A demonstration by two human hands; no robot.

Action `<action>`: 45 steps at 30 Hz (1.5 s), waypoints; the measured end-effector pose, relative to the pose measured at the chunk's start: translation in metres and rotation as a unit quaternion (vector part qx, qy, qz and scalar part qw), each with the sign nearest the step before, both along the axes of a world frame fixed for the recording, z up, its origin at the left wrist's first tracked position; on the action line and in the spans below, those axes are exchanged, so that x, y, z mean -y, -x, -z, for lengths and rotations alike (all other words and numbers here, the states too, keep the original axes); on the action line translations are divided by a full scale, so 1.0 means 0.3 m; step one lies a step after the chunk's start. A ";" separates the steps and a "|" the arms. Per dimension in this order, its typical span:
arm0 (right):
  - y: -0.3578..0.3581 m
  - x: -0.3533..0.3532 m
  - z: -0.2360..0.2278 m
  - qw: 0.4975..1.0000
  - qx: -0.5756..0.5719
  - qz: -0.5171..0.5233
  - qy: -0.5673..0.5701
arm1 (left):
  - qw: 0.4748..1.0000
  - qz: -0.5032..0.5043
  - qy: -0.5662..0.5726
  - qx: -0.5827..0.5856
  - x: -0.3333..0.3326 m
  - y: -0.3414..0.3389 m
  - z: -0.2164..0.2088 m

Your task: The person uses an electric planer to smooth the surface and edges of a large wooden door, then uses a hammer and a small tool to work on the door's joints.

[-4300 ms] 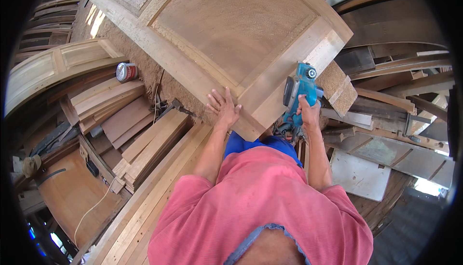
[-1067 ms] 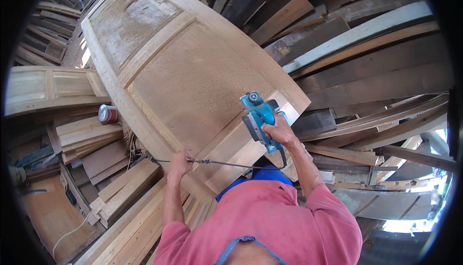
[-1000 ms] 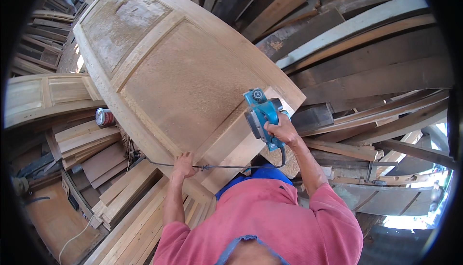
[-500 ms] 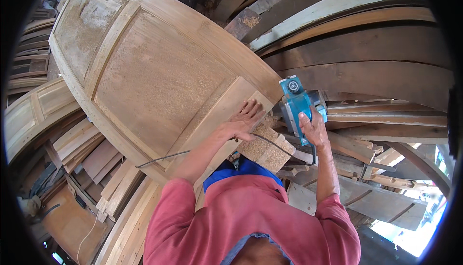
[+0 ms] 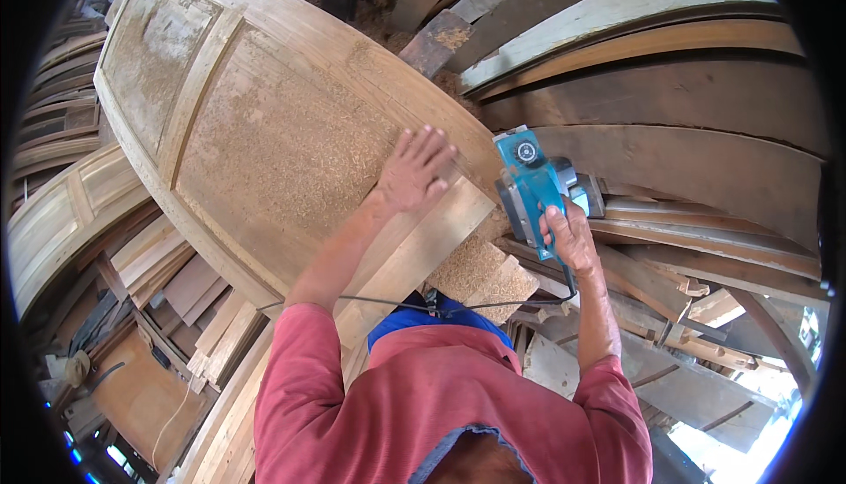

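A large panelled wooden door (image 5: 291, 118) lies flat before me, dusted with sawdust and shavings. My left hand (image 5: 414, 169), fingers spread, is over the door's near right part, by the edge of the recessed panel; whether the palm touches the wood I cannot tell. In my right hand (image 5: 571, 234) is a blue electric planer (image 5: 534, 186), gripped by its rear handle beyond the door's right edge. Its black cord (image 5: 476, 308) runs from the handle back across my waist and under my left forearm.
Long boards (image 5: 670, 87) are stacked along the right side. Shavings cover a wood block (image 5: 480, 281) close to my waist. Another panelled door (image 5: 79, 197) and piles of cut timber (image 5: 167, 264) lie to the left.
My left hand has moved forward and left, from the door's near corner toward the panel. The planer has shifted slightly left, still in my right hand. The cord now hangs closer to my waist.
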State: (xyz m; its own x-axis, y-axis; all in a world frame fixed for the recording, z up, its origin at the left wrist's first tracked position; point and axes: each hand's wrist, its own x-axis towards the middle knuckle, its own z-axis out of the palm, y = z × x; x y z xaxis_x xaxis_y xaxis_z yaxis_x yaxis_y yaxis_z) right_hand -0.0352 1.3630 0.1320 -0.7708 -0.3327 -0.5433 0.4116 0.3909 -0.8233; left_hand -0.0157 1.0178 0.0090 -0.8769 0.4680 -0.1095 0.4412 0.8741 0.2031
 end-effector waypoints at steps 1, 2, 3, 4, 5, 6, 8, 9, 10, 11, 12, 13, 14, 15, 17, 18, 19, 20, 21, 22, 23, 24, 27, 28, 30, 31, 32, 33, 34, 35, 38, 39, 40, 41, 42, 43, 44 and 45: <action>0.001 -0.001 0.012 1.000 -0.002 -0.013 0.003 | 0.998 -0.067 0.002 -0.019 0.032 0.035 0.002; 0.000 -0.002 0.022 1.000 -0.004 -0.026 0.005 | 0.990 -0.134 0.003 -0.037 0.069 0.074 -0.004; 0.000 -0.005 0.030 0.999 -0.005 -0.039 0.007 | 0.975 -0.219 0.020 -0.014 0.106 0.119 -0.028; 0.009 0.003 0.017 0.999 0.020 -0.041 0.011 | 0.952 -0.303 0.039 0.010 0.165 0.156 -0.040; -0.003 0.016 0.028 0.997 0.012 -0.074 0.015 | 0.921 -0.357 0.093 -0.123 0.333 0.105 0.075; -0.024 0.020 0.059 0.994 0.000 -0.110 0.021 | 0.867 -0.401 0.150 -0.255 0.490 0.032 0.173; -0.046 0.002 0.078 0.991 -0.022 -0.130 -0.008 | 0.773 -0.632 0.057 -0.001 0.508 0.077 0.114; -0.047 0.010 0.074 0.991 -0.027 -0.127 -0.001 | 0.770 -0.635 0.062 0.001 0.522 0.068 0.128; -0.046 0.026 0.067 0.991 -0.034 -0.130 0.009 | 0.765 -0.641 0.069 0.001 0.543 0.045 0.125; -0.046 0.045 0.065 0.990 -0.041 -0.133 0.020 | 0.758 -0.647 0.076 0.001 0.562 0.030 0.128; -0.056 0.067 0.091 0.987 -0.105 -0.115 0.028 | 0.759 -0.647 0.078 -0.008 0.574 0.027 0.138; -0.045 0.082 0.096 0.986 -0.110 -0.126 0.019 | 0.758 -0.647 0.080 -0.014 0.569 0.029 0.144; -0.025 0.101 0.099 0.984 -0.116 -0.138 0.010 | 0.758 -0.647 0.082 -0.021 0.565 0.027 0.148; -0.003 0.122 0.102 0.981 -0.122 -0.151 0.001 | 0.756 -0.649 0.084 -0.020 0.565 0.019 0.149; 0.049 0.187 0.090 0.981 -0.100 -0.162 -0.021 | 0.753 -0.652 0.084 -0.024 0.563 0.025 0.152; 0.073 0.225 0.087 0.981 -0.089 -0.169 -0.033 | 0.752 -0.652 0.091 -0.021 0.562 0.023 0.155; 0.098 0.261 0.087 0.981 -0.090 -0.172 -0.028 | 0.752 -0.652 0.098 -0.020 0.565 0.025 0.154; 0.123 0.298 0.088 0.980 -0.091 -0.175 -0.023 | 0.751 -0.651 0.106 -0.019 0.568 0.027 0.153; 0.145 0.336 0.088 0.979 -0.091 -0.179 -0.018 | 0.752 -0.651 0.102 -0.017 0.564 0.027 0.154; 0.167 0.380 0.090 0.977 -0.118 -0.176 -0.019 | 0.754 -0.649 0.099 -0.016 0.559 0.036 0.145; 0.193 0.424 0.080 0.977 -0.110 -0.181 -0.019 | 0.755 -0.649 0.097 -0.016 0.558 0.037 0.140; 0.221 0.468 0.064 0.977 -0.102 -0.187 -0.019 | 0.755 -0.648 0.098 -0.016 0.559 0.036 0.135; 0.284 0.572 0.077 0.973 -0.102 -0.204 -0.029 | 0.756 -0.647 0.097 -0.015 0.560 0.032 0.128; 0.301 0.606 0.082 0.973 -0.096 -0.205 -0.032 | 0.756 -0.648 0.095 -0.012 0.557 0.033 0.121; 0.336 0.673 0.090 0.971 -0.105 -0.211 -0.027 | 0.757 -0.647 0.090 -0.012 0.555 0.039 0.111; 0.353 0.707 0.092 0.971 -0.103 -0.214 -0.027 | 0.758 -0.647 0.087 -0.013 0.555 0.038 0.112; 0.370 0.741 0.093 0.971 -0.101 -0.217 -0.027 | 0.759 -0.646 0.084 -0.015 0.556 0.037 0.112; 0.386 0.775 0.095 0.970 -0.099 -0.219 -0.027 | 0.759 -0.646 0.083 -0.014 0.556 0.036 0.111; 0.403 0.809 0.100 0.970 -0.105 -0.220 -0.020 | 0.760 -0.645 0.081 -0.013 0.556 0.037 0.110; 0.418 0.841 0.102 0.968 -0.108 -0.226 -0.024 | 0.761 -0.644 0.079 -0.012 0.556 0.037 0.107; 0.466 0.941 0.101 0.964 -0.112 -0.240 -0.034 | 0.761 -0.646 0.056 0.003 0.555 0.039 0.082; 0.485 0.977 0.093 0.963 -0.111 -0.244 -0.034 | 0.762 -0.645 0.053 -0.001 0.556 0.039 0.083; 0.500 1.013 0.091 0.962 -0.110 -0.248 -0.034 | 0.763 -0.644 0.050 -0.005 0.557 0.038 0.081; 0.514 1.049 0.099 0.961 -0.124 -0.244 -0.029 | 0.764 -0.643 0.048 -0.009 0.558 0.037 0.080; 0.529 1.085 0.110 0.960 -0.139 -0.241 -0.024 | 0.765 -0.642 0.048 -0.008 0.559 0.038 0.080; 0.543 1.121 0.120 0.959 -0.152 -0.237 -0.018 | 0.765 -0.642 0.050 -0.006 0.559 0.040 0.079; 0.559 1.156 0.117 0.962 -0.142 -0.234 -0.019 | 0.766 -0.641 0.051 -0.005 0.559 0.041 0.077; 0.575 1.191 0.117 0.962 -0.146 -0.232 -0.020 | 0.765 -0.642 0.049 -0.005 0.558 0.042 0.076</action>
State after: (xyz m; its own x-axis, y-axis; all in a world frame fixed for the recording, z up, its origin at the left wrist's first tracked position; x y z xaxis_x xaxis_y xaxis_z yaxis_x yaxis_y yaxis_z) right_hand -0.2077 1.0056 0.0968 -0.6661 -0.6605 -0.3464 -0.0601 0.5105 -0.8578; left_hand -0.0282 0.8504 -0.0137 -0.6089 -0.7893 -0.0789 -0.7922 0.6000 0.1114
